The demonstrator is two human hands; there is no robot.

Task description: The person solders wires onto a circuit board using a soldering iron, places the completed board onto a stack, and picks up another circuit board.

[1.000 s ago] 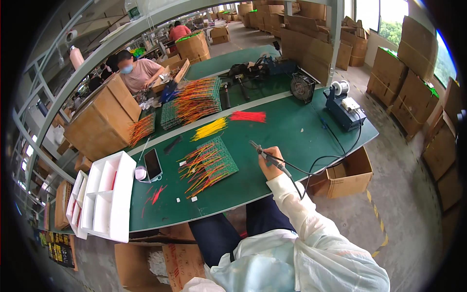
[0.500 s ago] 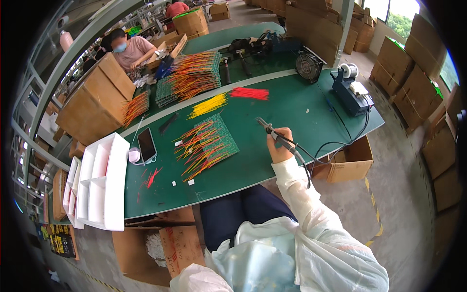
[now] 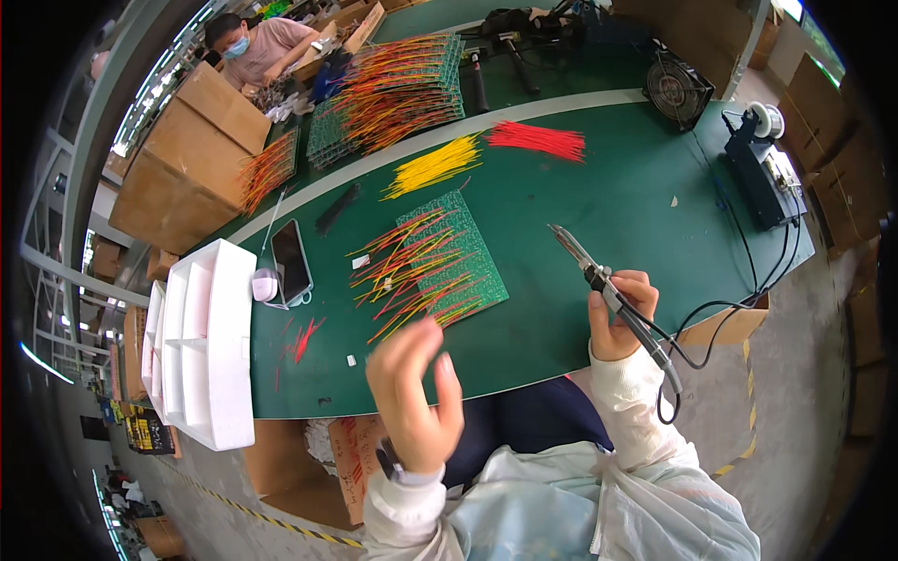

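Observation:
My right hand (image 3: 621, 313) is closed around a soldering iron (image 3: 625, 305) with a wire-feed tube and a black cable. Its metal tip points up and left over the green tabletop. My left hand (image 3: 412, 397) is raised above the table's near edge, slightly blurred. Its thumb stands apart from curved fingers, with nothing visible in them. Just beyond it lies a green circuit board panel (image 3: 474, 251), with red and yellow wires (image 3: 421, 271) along its left part. The fingertips appear close to the panel's near corner; touching or apart I cannot tell.
Yellow wires (image 3: 432, 168) and red wires (image 3: 535, 138) lie behind the panel. On the left are a phone (image 3: 292, 262) and a white divided tray (image 3: 229, 346). A fan (image 3: 675, 89) and solder feeder (image 3: 762, 173) stand at right. A co-worker (image 3: 267, 56) sits beyond stacked, wired panels (image 3: 402, 93).
My left hand has come into view from below, near the panel. The right hand still holds the soldering iron, now lower and nearer. The whole view has shifted.

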